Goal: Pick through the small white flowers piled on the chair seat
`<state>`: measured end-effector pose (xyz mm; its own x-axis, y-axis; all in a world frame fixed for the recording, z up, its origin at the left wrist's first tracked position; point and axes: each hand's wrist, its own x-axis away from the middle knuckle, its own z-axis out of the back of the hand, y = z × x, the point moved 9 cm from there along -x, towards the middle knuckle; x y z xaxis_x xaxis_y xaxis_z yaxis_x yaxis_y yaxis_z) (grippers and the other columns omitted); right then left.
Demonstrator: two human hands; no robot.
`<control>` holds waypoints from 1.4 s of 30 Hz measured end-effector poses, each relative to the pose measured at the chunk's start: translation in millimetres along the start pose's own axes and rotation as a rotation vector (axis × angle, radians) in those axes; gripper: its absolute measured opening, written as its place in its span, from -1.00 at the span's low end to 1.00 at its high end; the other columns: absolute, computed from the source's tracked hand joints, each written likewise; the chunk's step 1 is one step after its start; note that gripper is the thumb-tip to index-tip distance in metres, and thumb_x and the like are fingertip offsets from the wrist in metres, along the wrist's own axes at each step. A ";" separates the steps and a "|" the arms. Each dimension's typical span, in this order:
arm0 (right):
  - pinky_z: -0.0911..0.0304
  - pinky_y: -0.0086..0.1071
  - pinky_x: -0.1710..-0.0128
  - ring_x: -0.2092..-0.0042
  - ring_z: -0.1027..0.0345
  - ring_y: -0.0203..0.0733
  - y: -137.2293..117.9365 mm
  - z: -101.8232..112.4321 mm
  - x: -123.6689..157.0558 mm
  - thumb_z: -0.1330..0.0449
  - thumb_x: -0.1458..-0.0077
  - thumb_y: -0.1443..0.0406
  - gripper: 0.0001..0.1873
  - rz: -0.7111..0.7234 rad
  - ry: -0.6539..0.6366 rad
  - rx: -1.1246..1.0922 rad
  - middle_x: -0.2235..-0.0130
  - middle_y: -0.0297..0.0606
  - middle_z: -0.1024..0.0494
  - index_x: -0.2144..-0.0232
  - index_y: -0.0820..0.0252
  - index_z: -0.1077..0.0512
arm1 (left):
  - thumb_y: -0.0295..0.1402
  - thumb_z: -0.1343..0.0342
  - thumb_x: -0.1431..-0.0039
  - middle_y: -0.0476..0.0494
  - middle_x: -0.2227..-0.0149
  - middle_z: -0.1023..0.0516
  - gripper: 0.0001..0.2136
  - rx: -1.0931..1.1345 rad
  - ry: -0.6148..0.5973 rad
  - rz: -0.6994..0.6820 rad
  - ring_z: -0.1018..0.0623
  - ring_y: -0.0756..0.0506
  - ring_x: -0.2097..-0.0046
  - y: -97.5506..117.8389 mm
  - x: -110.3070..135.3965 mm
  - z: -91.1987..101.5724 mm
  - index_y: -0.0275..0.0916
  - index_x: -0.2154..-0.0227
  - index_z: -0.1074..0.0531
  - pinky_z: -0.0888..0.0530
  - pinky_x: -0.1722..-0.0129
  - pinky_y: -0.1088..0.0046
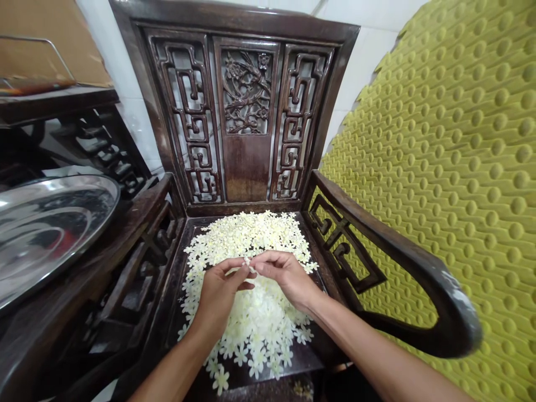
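One white piece (247, 261) | pinched by left hand (221, 286), right hand (290, 276) | flowers (262, 329) beneath

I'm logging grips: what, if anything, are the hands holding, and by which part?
A small white piece, possibly a flower, held between the left hand and right hand; the gripped part is too small to tell.

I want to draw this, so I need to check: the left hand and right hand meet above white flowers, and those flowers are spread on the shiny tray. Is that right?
Not quite: the head view shows the flowers spread on the chair seat, not the tray. The left hand and right hand do meet above them.
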<state>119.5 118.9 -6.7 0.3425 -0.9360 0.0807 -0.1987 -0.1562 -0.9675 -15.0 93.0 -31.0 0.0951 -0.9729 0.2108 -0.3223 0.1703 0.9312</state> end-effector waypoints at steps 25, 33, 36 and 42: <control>-0.26 -0.32 0.26 0.37 -0.40 -0.21 8.9 -1.2 -0.3 -0.41 0.07 0.08 -0.67 -0.034 0.029 0.088 0.46 -0.29 -0.56 0.45 0.25 -0.55 | -0.33 -0.37 0.06 -0.06 0.48 -0.60 -0.84 -0.045 0.055 -0.091 -0.60 -0.08 0.35 2.6 6.3 -3.4 -0.30 0.50 -0.53 -0.57 0.21 0.36; -0.28 -0.35 0.26 0.34 -0.39 -0.24 5.1 -5.7 1.4 -0.39 0.02 0.09 -0.70 0.012 0.014 0.115 0.41 -0.34 -0.55 0.38 0.22 -0.53 | -0.35 -0.35 0.06 -0.01 0.52 -0.53 -0.83 -0.213 0.099 -0.254 -0.53 -0.04 0.40 15.4 5.9 0.2 -0.26 0.57 -0.47 -0.48 0.36 0.49; -0.24 -0.35 0.24 0.30 -0.36 -0.22 -2.1 -5.7 3.8 -0.33 -0.07 0.11 -0.73 0.083 0.025 0.272 0.37 -0.33 -0.52 0.35 0.20 -0.51 | -0.34 -0.35 0.05 -0.04 0.51 -0.56 -0.83 -0.212 0.087 -0.234 -0.55 -0.07 0.39 16.7 7.1 -0.6 -0.26 0.58 -0.49 -0.48 0.33 0.47; -0.15 -0.36 0.29 0.28 -0.29 -0.19 -11.6 -5.6 12.8 -0.15 -0.25 0.18 -0.81 0.182 0.054 0.629 0.36 -0.33 -0.43 0.35 0.16 -0.41 | -0.33 -0.39 0.09 -0.05 0.53 -0.60 -0.83 -0.238 0.016 -0.181 -0.54 -0.06 0.44 11.9 7.2 -5.8 -0.27 0.57 -0.53 -0.45 0.39 0.49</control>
<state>121.0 107.0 6.9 0.3044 -0.9472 -0.1011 0.3313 0.2047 -0.9210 -12.7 88.9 -16.7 0.1468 -0.9884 0.0376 -0.0686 0.0278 0.9973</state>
